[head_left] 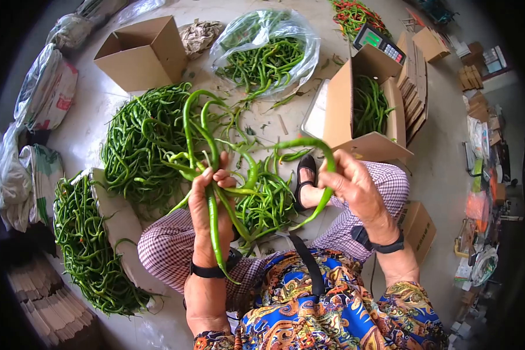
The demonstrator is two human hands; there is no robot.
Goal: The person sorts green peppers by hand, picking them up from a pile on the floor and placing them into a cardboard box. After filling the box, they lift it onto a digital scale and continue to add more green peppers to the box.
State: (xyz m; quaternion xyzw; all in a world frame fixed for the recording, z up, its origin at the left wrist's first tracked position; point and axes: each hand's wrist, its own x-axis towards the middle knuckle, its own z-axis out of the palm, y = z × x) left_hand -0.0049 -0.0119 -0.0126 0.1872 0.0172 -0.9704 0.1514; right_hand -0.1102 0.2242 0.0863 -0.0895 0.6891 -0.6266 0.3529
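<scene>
My left hand [207, 201] is closed round a bunch of long green chili peppers [214, 224], which stick out above and below the fist. A single long curved green chili pepper [326, 158] is pinched in my right hand [348, 182], its two ends bending to the left. Between my legs, below and behind the hands, lies a small pile of green chili peppers [271, 201]. Left of my left hand a larger heap of green chili peppers [143, 140] covers the floor.
An open cardboard box [341, 105] holding peppers stands at right, beside a scale display [379, 44]. A clear plastic bag [303, 44] of peppers and another open box [151, 61] stand farther off. More peppers [87, 251] fill a long container at left. Red peppers [355, 17] lie at the back.
</scene>
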